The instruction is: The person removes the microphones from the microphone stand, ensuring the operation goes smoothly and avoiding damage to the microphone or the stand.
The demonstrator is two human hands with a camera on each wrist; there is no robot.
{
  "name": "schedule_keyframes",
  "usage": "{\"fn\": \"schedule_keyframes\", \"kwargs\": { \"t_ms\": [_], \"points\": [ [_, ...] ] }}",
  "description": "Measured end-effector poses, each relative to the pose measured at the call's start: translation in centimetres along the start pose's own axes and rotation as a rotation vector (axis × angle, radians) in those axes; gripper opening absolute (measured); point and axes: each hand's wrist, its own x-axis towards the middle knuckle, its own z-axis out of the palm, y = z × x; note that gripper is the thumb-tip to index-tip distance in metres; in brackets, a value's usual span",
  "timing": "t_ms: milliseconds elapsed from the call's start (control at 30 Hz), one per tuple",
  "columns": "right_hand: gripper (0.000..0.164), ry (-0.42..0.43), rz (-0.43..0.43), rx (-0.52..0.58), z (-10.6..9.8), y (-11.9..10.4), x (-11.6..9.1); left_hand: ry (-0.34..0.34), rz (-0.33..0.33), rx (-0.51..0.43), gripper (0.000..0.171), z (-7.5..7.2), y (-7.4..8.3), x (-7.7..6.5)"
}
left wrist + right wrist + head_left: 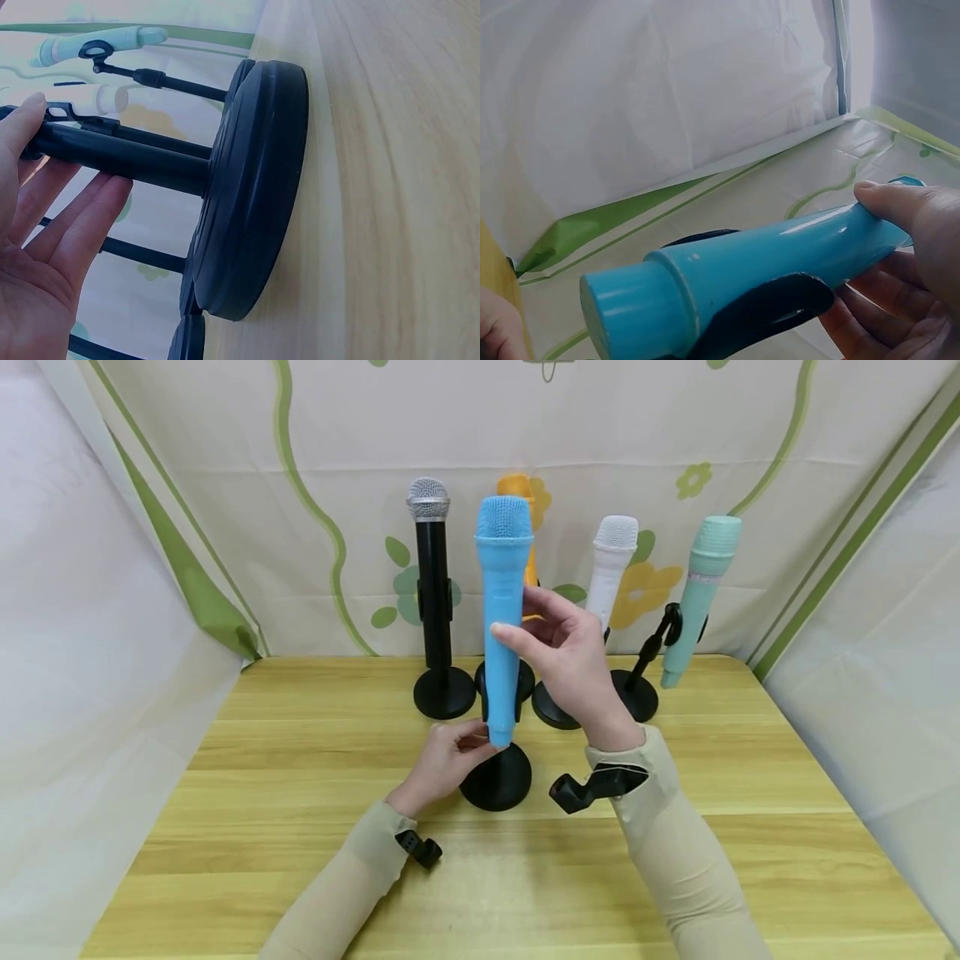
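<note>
A blue microphone [502,610] stands nearly upright in the middle of the head view, its lower body between the black prongs of a holder clip [769,311]. My right hand [573,652] grips its body from the right, thumb across the front and fingers behind. Below it, my left hand [446,760] holds the black pole [127,157] of the stand, thumb on one side and fingers on the other. The pole rises from a round black base [497,781] on the table. In the right wrist view the microphone's blunt tail end [634,311] faces the camera.
Behind stand a black microphone [432,577], an orange one [514,485] partly hidden, a white one [613,560] and a mint-green one [701,593], on black stands. A patterned curtain [225,493] hangs behind the wooden table [300,760].
</note>
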Motion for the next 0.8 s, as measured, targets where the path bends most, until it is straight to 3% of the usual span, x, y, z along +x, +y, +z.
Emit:
{"fn": "schedule_keyframes", "kwargs": {
  "t_ms": [167,800],
  "points": [
    [0.041,0.013,0.001,0.004,0.0,-0.3,0.3,-0.003,-0.035,-0.006,0.022,0.1,0.1,0.0],
    [0.04,0.081,0.027,0.029,-0.1,-0.8,1.7,0.023,-0.021,0.011,0.018,0.3,0.0,0.0]
  ]
}}
